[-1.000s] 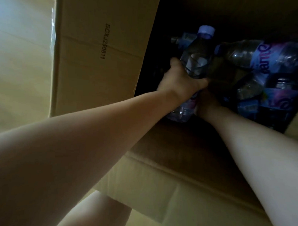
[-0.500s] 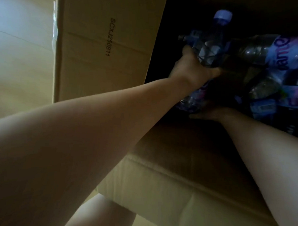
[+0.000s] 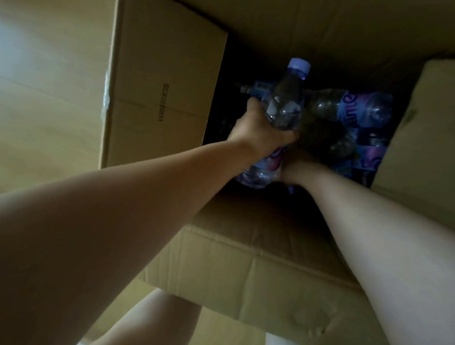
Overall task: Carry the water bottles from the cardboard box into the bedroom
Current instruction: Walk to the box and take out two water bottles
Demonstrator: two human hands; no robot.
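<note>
An open cardboard box (image 3: 243, 264) lies on the floor below me. My left hand (image 3: 259, 137) reaches into it and grips a clear water bottle (image 3: 285, 109) round its middle. The bottle has a purple cap and points up and away from me. My right hand (image 3: 295, 167) is deeper in the dark box, right beside the base of that bottle. Its fingers are hidden in shadow. Several more bottles with purple labels (image 3: 354, 110) lie on their sides at the bottom of the box, to the right.
The box flaps stand open: one at the left (image 3: 162, 78), one at the right (image 3: 431, 134), one nearest me. Light wooden floor (image 3: 42, 86) surrounds the box. My bare legs (image 3: 147, 322) show at the bottom edge.
The view has shifted, and more of the box's far wall and right flap shows. My left hand keeps its hold on the bottle. My right hand stays low by the bottle's base.
</note>
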